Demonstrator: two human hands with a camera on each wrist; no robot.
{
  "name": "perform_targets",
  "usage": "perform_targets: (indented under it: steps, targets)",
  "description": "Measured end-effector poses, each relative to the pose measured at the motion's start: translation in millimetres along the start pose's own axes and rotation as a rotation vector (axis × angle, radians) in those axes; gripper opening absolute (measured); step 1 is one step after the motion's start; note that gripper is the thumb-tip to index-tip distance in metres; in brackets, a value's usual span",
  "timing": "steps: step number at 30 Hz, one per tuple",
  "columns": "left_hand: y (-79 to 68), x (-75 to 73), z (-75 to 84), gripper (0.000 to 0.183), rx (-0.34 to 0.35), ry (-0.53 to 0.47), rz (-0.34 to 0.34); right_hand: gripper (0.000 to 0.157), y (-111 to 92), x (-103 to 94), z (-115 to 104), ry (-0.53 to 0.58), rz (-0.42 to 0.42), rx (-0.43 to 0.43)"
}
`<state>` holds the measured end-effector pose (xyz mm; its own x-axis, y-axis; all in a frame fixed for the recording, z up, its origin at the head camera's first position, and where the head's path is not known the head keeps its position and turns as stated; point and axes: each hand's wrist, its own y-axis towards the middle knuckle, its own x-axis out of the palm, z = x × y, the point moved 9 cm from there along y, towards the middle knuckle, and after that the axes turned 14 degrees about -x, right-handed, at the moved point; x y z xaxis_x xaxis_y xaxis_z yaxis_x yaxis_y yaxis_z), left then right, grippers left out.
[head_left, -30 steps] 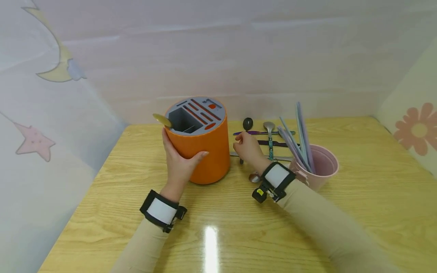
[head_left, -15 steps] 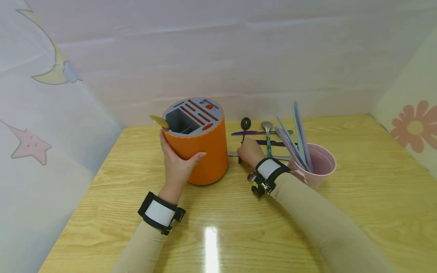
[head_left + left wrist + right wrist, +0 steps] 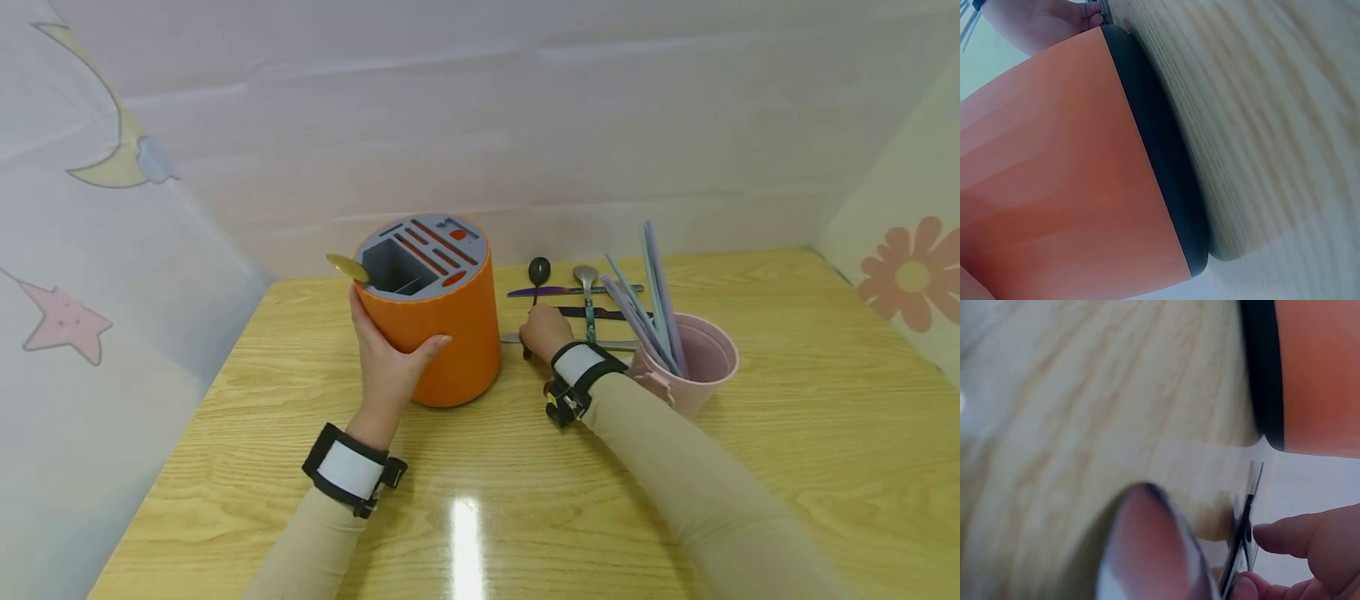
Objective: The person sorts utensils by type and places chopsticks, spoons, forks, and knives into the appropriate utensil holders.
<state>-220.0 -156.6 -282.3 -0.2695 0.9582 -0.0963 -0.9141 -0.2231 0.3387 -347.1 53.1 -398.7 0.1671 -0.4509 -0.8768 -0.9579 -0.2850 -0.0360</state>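
Observation:
My left hand holds the near left side of an orange utensil holder with a grey slotted top, thumb spread across the front; its fingertips are hidden. A gold spoon leans out of the holder's left compartment. Just right of the holder, my right hand pinches the handle of a black spoon lying on the table. In the right wrist view, thumb and finger meet at the dark handle. Close to that wrist camera lies a shiny spoon bowl, mostly hidden in the head view.
A purple knife, a black knife, a silver knife and a spoon with a patterned handle lie around the right hand. Right of them stands a pink bucket holding several pastel straws. A wall rises behind the table.
My right hand has come down from above the cutlery onto the black spoon's handle, and its fingers have closed there. The left hand keeps its hold on the holder.

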Motion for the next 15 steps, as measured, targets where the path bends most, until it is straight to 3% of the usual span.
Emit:
perform_targets:
  steps: [7,15]
  targets:
    - [0.1,-0.3,2.1,0.136,0.024,-0.013,-0.004,0.024,0.7,-0.3,-1.5,-0.05,0.002,0.003]
    - [0.7,0.8,1.1,0.134,0.044,-0.025,-0.012,0.022,-1.9,-2.6,0.2,-0.014,-0.034,0.017]
